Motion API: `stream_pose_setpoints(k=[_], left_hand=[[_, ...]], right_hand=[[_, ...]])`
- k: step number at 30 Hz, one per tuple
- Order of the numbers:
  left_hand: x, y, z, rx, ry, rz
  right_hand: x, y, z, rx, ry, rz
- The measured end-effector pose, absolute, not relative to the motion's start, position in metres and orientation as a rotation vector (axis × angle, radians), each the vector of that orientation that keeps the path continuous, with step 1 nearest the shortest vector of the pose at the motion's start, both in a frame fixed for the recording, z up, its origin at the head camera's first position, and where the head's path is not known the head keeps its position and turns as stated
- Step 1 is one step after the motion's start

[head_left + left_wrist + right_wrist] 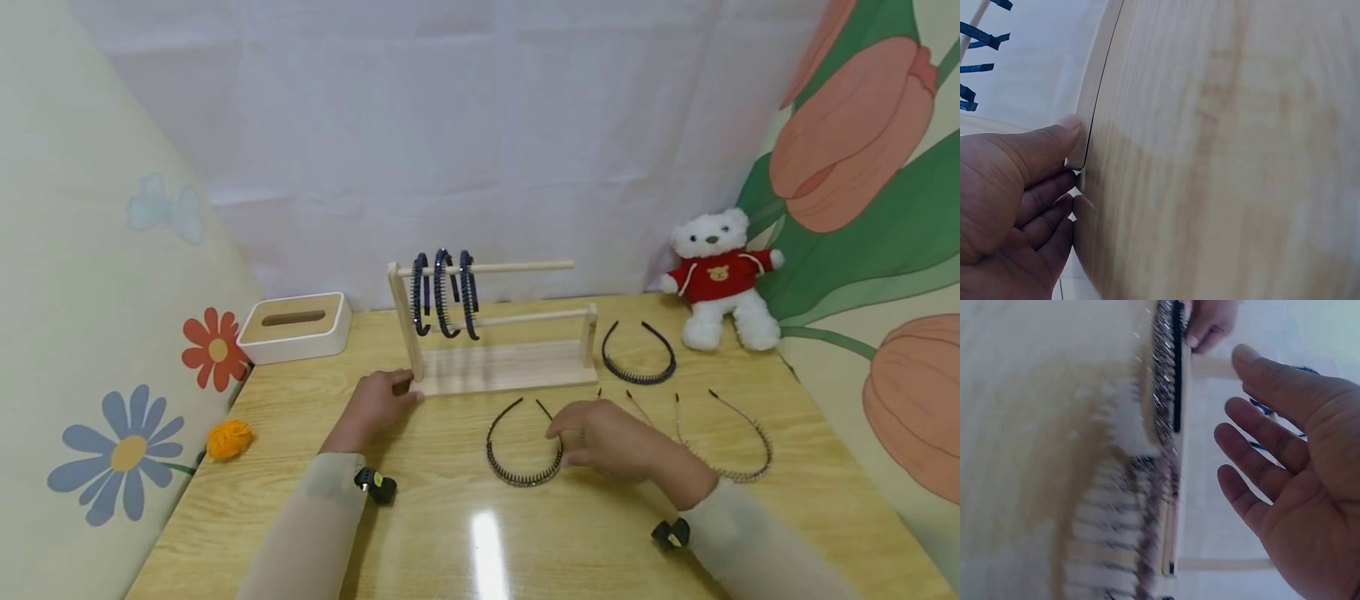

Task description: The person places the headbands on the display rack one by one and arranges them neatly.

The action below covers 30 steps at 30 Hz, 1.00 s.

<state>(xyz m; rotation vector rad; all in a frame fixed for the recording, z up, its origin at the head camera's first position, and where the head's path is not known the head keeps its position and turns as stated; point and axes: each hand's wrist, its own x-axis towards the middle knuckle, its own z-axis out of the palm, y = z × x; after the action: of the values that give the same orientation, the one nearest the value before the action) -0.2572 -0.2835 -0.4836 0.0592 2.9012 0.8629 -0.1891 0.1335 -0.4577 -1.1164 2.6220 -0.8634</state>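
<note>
A wooden rack with two rods stands mid-table. Three dark toothed headbands hang at the left of its upper rod. My left hand grips the left end of the rack's base, thumb on the edge and fingers bent against it in the left wrist view. Over the table, my right hand has relaxed, parted fingers and holds nothing. Just left of it lies a dark headband. Another headband is partly hidden beneath that hand. A pinkish headband lies to the right, and a black headband beside the rack.
At the back left sits a white tissue box with a wooden lid. An orange yarn ball lies by the left edge. A white teddy bear in a red top sits at the back right, against the walls.
</note>
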Motion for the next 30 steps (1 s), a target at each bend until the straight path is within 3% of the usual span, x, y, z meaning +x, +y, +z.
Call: stream_pose_setpoints(k=[10, 21, 26, 30], left_hand=[[-0.258, -0.284, -0.488, 0.078, 2.912, 0.858], [-0.256, -0.282, -0.481, 0.094, 2.936, 0.86], [-0.254, -0.281, -0.48, 0.092, 2.941, 0.866], [-0.253, -0.281, -0.48, 0.084, 2.937, 0.866]], right_hand=[[-0.186, 0.118, -0.476, -1.327, 2.601, -0.604], [-0.184, 0.105, -0.472, -1.536, 2.613, -0.405], [-0.174, 0.096, -0.468, -1.599, 2.503, -0.475], [-0.166, 0.089, -0.463, -1.496, 2.402, -0.648]])
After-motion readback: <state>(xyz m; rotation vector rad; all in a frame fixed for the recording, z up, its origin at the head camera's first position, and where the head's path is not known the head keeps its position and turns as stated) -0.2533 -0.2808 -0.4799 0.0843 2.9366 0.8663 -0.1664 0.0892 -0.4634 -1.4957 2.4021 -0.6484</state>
